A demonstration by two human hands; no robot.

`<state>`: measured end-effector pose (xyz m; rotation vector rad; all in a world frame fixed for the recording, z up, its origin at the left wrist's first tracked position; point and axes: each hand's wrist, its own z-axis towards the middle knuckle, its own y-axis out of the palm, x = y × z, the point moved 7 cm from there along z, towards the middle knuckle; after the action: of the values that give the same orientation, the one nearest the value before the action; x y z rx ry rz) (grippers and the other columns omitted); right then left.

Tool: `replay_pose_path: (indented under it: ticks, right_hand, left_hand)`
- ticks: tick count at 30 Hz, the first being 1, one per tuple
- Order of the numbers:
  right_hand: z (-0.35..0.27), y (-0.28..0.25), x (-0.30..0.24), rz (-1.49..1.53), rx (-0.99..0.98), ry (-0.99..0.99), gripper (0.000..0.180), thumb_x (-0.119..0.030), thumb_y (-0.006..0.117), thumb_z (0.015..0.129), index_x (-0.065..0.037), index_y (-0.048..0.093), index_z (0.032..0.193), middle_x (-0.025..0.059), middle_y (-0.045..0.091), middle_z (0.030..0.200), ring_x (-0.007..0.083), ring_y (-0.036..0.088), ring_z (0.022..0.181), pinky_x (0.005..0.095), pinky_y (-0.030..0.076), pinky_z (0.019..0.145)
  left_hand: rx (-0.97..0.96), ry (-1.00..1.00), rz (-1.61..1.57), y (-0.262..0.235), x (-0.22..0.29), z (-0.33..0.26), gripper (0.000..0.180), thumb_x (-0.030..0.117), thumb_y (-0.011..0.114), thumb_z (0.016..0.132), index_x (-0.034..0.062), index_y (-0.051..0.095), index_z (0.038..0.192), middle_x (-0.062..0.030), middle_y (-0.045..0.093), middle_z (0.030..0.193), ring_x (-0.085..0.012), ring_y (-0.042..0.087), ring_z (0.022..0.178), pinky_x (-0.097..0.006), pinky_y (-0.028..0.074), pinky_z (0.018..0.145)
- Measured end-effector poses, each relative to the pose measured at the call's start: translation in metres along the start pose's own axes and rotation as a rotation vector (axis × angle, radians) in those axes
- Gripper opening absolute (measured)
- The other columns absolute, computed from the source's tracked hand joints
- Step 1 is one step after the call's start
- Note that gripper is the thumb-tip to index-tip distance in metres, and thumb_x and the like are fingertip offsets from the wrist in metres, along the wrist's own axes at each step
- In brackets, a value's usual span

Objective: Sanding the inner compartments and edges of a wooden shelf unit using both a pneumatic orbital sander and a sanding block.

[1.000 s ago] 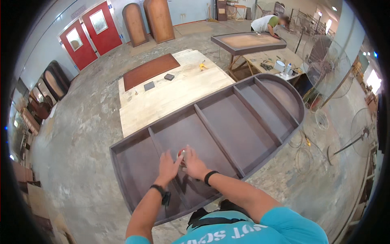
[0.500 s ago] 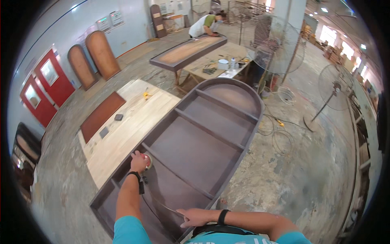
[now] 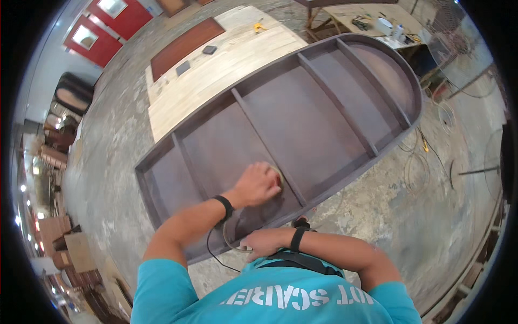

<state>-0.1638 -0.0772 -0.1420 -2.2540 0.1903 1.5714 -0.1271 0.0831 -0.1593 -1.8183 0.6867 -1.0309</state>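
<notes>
Rough grey concrete floor (image 3: 377, 216), stained and patchy. Directly on it, a long dark brown arched frame (image 3: 302, 113) with cross dividers, lying flat. Just beside the frame, on its far side, a pale wooden panel (image 3: 226, 65), also flat on the floor; on that panel a red-brown board (image 3: 186, 46), two small dark blocks (image 3: 195, 58) and a small yellow tool (image 3: 259, 25). Loose cables (image 3: 426, 156) coiled near the arched end.
</notes>
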Motion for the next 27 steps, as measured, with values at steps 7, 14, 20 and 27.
replay_pose_path:
  ticks: [7,14,20,27]
  right_hand:
    - [-0.010,0.024,-0.001,-0.088,-0.049,-0.091,0.037,-0.032,0.078,0.093,0.004,0.081,0.105,0.0287,0.080,0.107,0.0493,0.076,0.101,0.0588,0.057,0.090]
    - [-0.164,-0.093,0.070,0.150,0.452,0.202,0.032,-0.029,0.077,0.105,-0.001,0.083,0.118,0.0182,0.083,0.106,0.0286,0.079,0.096,0.0419,0.060,0.090]
    - [-0.253,-0.166,0.108,0.539,0.942,0.395,0.025,-0.026,0.076,0.109,-0.003,0.084,0.103,-0.0056,0.062,0.080,0.0068,0.051,0.070,0.0299,0.041,0.063]
    - [-0.251,-0.196,0.095,0.580,1.278,0.288,0.029,-0.028,0.076,0.111,-0.003,0.079,0.098,-0.0084,0.052,0.078,0.0036,0.041,0.068,0.0274,0.033,0.060]
  left_hand:
    - [0.185,-0.084,0.001,0.036,0.011,-0.047,0.043,0.037,0.061,0.112,0.0051,0.067,0.139,-0.0250,0.062,0.146,-0.0440,0.055,0.142,-0.059,0.046,0.117]
    - [0.478,-0.698,0.156,0.014,-0.137,-0.155,0.046,0.038,0.047,0.119,0.0079,0.072,0.144,-0.0180,0.059,0.164,-0.0464,0.040,0.164,-0.070,0.029,0.132]
    - [0.233,-0.514,-0.026,0.065,-0.038,-0.181,0.046,0.038,0.047,0.120,0.0071,0.071,0.144,-0.0199,0.059,0.166,-0.0434,0.034,0.168,-0.067,0.019,0.138]
    - [0.352,-0.429,-0.158,0.068,0.028,-0.101,0.082,0.062,0.067,0.107,0.0007,0.053,0.159,-0.0239,0.049,0.169,-0.0439,0.033,0.169,-0.066,0.018,0.139]
